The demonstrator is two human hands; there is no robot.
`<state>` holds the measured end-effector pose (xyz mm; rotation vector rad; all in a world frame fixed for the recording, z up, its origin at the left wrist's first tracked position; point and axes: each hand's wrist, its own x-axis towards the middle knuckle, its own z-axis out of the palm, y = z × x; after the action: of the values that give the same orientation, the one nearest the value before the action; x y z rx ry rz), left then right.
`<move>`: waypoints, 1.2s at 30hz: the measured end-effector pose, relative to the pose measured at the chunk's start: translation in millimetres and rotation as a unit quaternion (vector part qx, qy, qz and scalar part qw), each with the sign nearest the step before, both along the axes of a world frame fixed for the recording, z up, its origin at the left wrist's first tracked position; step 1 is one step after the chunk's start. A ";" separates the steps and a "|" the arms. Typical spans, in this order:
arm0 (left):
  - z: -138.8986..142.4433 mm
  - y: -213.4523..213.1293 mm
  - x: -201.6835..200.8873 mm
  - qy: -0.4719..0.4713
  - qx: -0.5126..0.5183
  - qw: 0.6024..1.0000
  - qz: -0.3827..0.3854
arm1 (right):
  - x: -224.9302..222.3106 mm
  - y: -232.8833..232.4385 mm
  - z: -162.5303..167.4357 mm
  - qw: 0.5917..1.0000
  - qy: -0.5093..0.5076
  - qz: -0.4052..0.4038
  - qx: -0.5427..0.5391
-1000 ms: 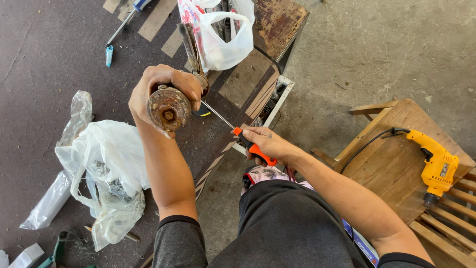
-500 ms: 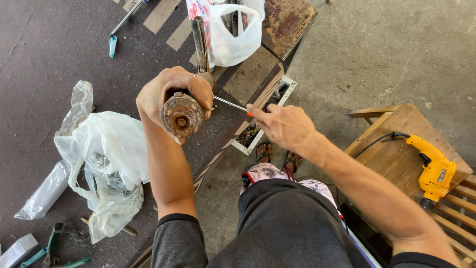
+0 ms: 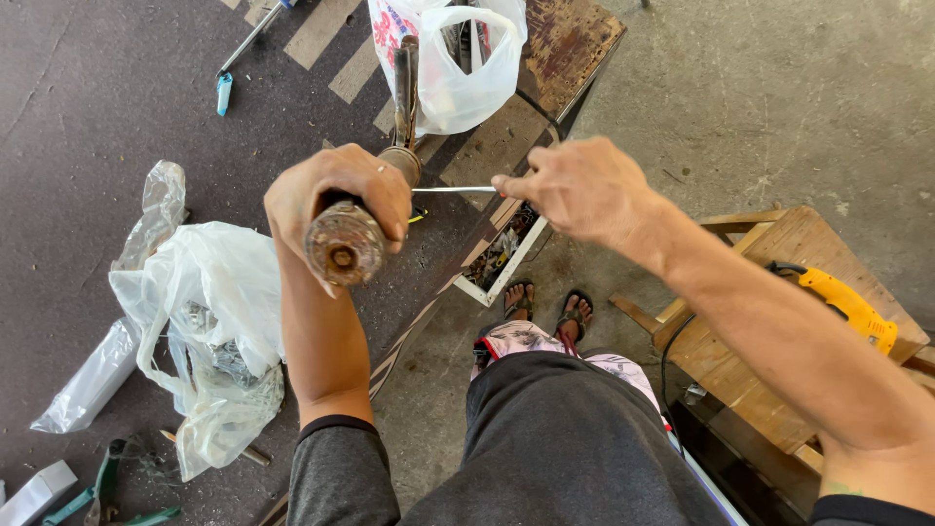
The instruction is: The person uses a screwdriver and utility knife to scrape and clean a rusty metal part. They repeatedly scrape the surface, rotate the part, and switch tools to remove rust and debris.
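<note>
Left hand [image 3: 336, 200]: closed round a rusty metal cylinder [image 3: 343, 248], raised, its end toward the camera.
Right hand [image 3: 584, 190]: pinched shut on a thin metal rod [image 3: 453, 189] pointing at the cylinder.
Floor [image 3: 769, 97]: grey concrete, stained.
Left: white plastic bags [image 3: 209, 292].
Right: wooden pallet [image 3: 769, 321] carrying a yellow drill [image 3: 847, 307].
</note>
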<state>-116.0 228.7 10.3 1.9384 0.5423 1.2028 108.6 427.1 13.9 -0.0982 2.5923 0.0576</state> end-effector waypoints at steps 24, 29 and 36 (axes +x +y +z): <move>10.5 0.8 -2.0 0.060 -0.076 0.995 0.015 | -7.4 0.8 51.6 0.990 0.134 0.026 -0.019; -4.0 -11.2 -7.4 -0.035 -0.048 0.998 0.003 | -24.9 10.6 39.3 0.992 0.068 -0.027 -0.102; -15.2 -22.5 -30.9 -0.063 0.013 0.997 -0.043 | 5.1 -0.7 -0.3 0.943 0.188 -0.104 -0.255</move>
<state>-147.0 206.1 -4.9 1.8720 0.3761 1.2728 113.6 426.5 13.6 0.0021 2.9145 -0.7435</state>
